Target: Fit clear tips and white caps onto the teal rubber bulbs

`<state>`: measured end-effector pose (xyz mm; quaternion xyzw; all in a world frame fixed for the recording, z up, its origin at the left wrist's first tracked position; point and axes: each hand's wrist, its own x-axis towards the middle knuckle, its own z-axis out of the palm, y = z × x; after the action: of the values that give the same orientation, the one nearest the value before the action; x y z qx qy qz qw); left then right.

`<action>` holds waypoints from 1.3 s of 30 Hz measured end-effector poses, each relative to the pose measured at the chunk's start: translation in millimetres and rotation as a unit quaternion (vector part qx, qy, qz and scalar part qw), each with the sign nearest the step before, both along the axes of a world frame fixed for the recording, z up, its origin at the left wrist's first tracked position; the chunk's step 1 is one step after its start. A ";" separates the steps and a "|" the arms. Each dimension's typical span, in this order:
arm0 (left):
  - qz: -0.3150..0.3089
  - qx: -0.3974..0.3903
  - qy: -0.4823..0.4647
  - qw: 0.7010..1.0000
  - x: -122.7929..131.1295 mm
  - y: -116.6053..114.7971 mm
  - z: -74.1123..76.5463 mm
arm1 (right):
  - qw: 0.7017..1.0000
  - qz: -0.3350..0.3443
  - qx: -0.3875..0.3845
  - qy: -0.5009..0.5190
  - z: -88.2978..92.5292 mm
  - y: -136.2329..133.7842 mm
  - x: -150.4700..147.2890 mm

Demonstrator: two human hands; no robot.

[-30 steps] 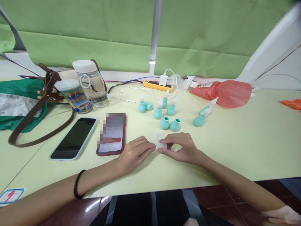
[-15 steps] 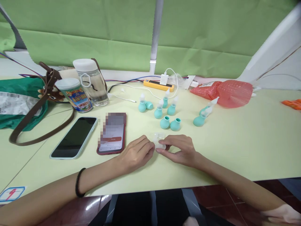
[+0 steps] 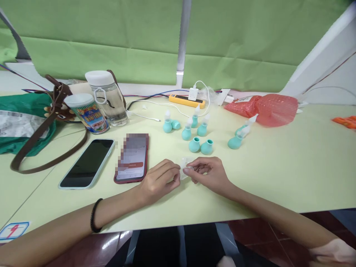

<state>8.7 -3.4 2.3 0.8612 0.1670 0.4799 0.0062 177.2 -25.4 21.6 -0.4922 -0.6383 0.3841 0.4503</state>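
Observation:
My left hand (image 3: 158, 180) and my right hand (image 3: 207, 173) rest on the pale green table (image 3: 278, 174) and meet at a small clear plastic piece (image 3: 185, 165). Both hands pinch it between fingertips, with the fingers curled. Just beyond them stand two teal rubber bulbs (image 3: 200, 145) without tips. Farther back are several teal bulbs fitted with clear nozzles (image 3: 191, 124), and one more lies tilted to the right (image 3: 239, 136).
A red-cased phone (image 3: 131, 158) and a black-screened phone (image 3: 87, 163) lie left of my hands. Behind them stand a printed can (image 3: 88, 113) and a water bottle (image 3: 108, 97). A brown-strapped bag (image 3: 33, 118) lies at the left. A yellow power strip (image 3: 187, 101) and a red plastic bag (image 3: 264, 108) sit at the back.
Both hands have curled in more tightly around the clear piece, which has shifted slightly left. My right fingers have drawn back from flat to pinching.

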 end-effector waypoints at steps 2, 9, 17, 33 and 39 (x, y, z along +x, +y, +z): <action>-0.011 0.019 0.002 1.000 -0.2 0.7 -1.2 | 1.000 0.003 -0.024 0.016 -1.4 -0.1 -0.3; -0.063 0.007 0.015 0.998 -4.3 4.4 -3.2 | 0.999 0.005 -0.037 0.032 -4.5 2.4 1.5; -0.070 -0.148 -0.092 0.982 -2.0 -2.8 6.1 | 1.000 -0.013 -0.014 0.011 -1.2 3.1 2.1; 0.066 -0.214 0.080 0.971 -2.2 9.8 -5.8 | 0.870 -0.018 0.435 -0.233 -19.9 25.0 12.9; 0.095 -0.239 0.080 0.963 -1.9 9.1 -4.7 | 0.830 0.014 0.477 -0.291 -28.5 29.6 11.4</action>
<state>6.7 5.6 -2.3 0.8505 0.3576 0.3539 0.1534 188.6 4.2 -6.9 -0.2965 -0.8503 -0.1223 0.4173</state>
